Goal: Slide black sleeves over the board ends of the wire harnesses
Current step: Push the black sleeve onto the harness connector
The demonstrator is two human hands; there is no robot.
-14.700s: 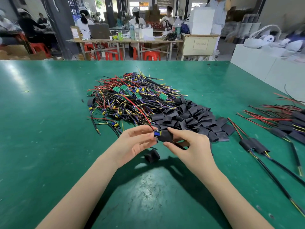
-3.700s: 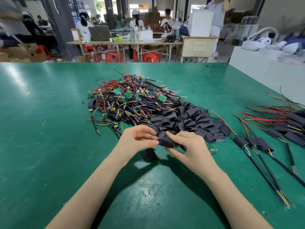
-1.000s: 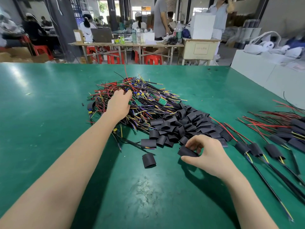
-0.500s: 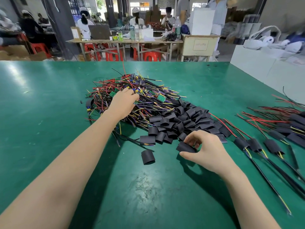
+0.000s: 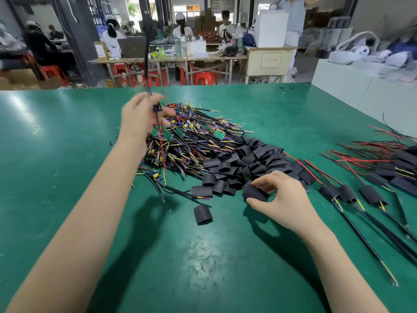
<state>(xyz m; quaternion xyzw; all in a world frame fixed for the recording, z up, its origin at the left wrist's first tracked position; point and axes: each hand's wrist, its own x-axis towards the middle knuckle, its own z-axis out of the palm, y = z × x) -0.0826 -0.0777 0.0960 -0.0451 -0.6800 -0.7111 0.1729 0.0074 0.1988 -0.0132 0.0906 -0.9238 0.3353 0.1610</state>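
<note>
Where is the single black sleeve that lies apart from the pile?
In the head view the loose black sleeve lies alone on the green table, near the centre, just in front of the pile of black sleeves and left of the right hand.

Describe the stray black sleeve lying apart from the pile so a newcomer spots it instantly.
On the green table, find the heap of black sleeves beside the tangle of coloured wire harnesses. Just nearer the camera lies one short, curved black sleeve, the only one touching nothing, left of the right hand.
</note>
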